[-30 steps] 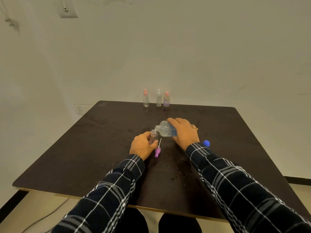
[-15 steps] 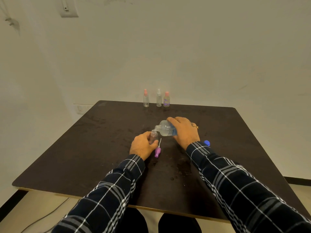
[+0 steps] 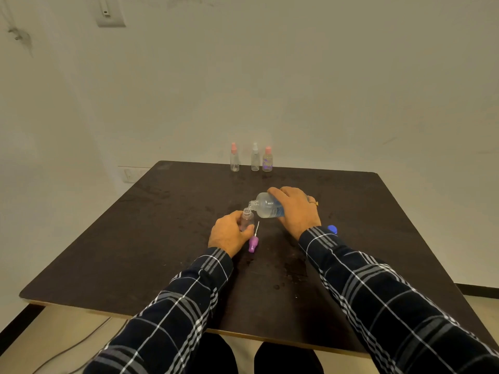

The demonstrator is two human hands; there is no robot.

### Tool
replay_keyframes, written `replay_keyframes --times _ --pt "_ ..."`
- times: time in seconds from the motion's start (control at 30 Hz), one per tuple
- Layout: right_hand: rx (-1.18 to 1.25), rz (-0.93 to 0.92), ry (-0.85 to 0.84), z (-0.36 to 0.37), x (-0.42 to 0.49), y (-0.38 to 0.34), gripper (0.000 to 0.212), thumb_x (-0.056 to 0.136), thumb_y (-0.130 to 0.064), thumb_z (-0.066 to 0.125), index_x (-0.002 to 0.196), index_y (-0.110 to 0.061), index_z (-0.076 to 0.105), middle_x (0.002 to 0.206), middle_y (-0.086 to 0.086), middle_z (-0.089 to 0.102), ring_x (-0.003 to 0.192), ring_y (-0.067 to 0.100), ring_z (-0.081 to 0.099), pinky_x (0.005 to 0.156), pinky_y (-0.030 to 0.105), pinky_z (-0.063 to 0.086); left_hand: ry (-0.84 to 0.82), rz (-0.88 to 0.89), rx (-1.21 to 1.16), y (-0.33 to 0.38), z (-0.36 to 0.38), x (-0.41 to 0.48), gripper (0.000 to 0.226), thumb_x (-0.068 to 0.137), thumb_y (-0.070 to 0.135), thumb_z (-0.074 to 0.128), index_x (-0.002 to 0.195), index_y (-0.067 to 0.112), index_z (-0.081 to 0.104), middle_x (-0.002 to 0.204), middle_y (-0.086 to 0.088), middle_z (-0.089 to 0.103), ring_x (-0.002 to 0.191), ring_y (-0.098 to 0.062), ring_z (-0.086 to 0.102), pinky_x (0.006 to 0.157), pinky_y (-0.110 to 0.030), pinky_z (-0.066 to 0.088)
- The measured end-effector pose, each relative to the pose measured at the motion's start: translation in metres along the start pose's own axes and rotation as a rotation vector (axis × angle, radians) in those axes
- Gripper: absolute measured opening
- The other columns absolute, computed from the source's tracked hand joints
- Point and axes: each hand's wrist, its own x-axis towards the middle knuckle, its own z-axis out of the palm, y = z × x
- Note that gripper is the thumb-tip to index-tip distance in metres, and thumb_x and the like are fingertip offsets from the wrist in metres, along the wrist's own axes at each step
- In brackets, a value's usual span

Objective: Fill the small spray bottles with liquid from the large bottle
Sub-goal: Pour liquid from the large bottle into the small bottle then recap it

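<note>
**Dark table, pale wall, small spots of pink, purple and blue**

The square wooden table (image 3: 162, 238) is dark brown, mottled with darker stains, with a tan edge. The plaid shirt sleeves (image 3: 189, 306) are navy, crossed by white and grey lines. The large clear plastic bottle (image 3: 266, 206) has a blue label. The small open spray bottle (image 3: 247, 220) is tinted pinkish brown. The loose pump spray head (image 3: 253, 243) is purple with a white tube, and the round bottle cap (image 3: 332, 229) is bright blue. Of the far capped bottles, the left-hand bottle (image 3: 234, 157) has a pink top, the middle bottle (image 3: 255, 157) a white one, and the right-hand bottle (image 3: 267, 160) a pink top and purple label. The finger ring (image 3: 314, 203) is gold, and the plaster wall (image 3: 351, 90) is off-white.
</note>
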Motion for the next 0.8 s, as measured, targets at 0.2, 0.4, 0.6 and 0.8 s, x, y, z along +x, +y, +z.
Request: replay_keyframes --times 0.2,0.4,0.6,0.8 --pt "-0.008 -0.002 -0.005 -0.0012 0.0002 -0.0002 0.065 0.085 -0.028 0.074 0.139 -0.034 0.040 0.132 0.000 0.051 0.128 0.025 0.045 0.103 0.060 0.038 -0.004 -0.002 -0.006 -0.0003 0.0005 0.0002 0.029 0.088 0.036 0.069 0.116 0.029 0.066 0.099 0.006 0.071 0.094 -0.015 0.068 0.090 -0.041 0.057" --pt "-0.006 -0.004 -0.007 -0.0024 -0.0007 -0.0006 0.064 0.086 -0.027 0.072 0.141 -0.033 0.040 0.133 0.000 0.050 0.129 0.024 0.043 0.103 0.057 0.038 -0.009 -0.004 -0.011 -0.0008 0.0002 0.0006 0.030 0.089 0.035 0.068 0.118 0.028 0.065 0.100 0.005 0.071 0.094 -0.016 0.068 0.089 -0.040 0.056" --pt "-0.011 0.000 -0.010 -0.0013 0.0006 -0.0006 0.065 0.085 -0.028 0.074 0.140 -0.035 0.040 0.133 0.000 0.051 0.129 0.025 0.044 0.106 0.059 0.037 -0.009 -0.002 -0.013 -0.0009 0.0006 0.0012 0.030 0.090 0.034 0.068 0.119 0.027 0.065 0.101 0.005 0.070 0.095 -0.015 0.067 0.090 -0.040 0.056" --pt "-0.023 0.002 -0.013 -0.0009 0.0018 0.0001 0.067 0.085 -0.028 0.073 0.142 -0.035 0.038 0.135 0.000 0.050 0.130 0.025 0.043 0.107 0.060 0.035 -0.008 0.003 -0.013 -0.0015 0.0012 0.0013 0.033 0.090 0.035 0.068 0.123 0.028 0.064 0.103 0.006 0.070 0.095 -0.014 0.066 0.091 -0.039 0.056"
